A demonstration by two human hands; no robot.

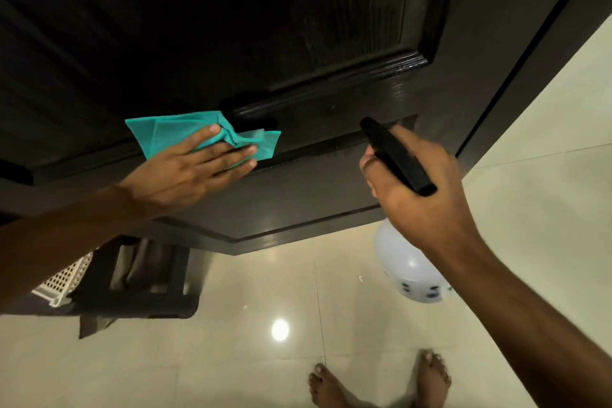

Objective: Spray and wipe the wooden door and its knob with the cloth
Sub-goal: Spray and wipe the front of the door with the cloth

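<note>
The wooden door, dark and paneled, fills the upper frame, its bottom edge running from lower left up to the right above a glossy cream tiled floor. The left hand presses a teal cloth flat against the door, fingers extended, beside a dark fitting that may be the knob. The right hand is wrapped around the black head of a spray bottle, nozzle aimed at the door. A dark rack and white basket stand at left; bare feet below.
</note>
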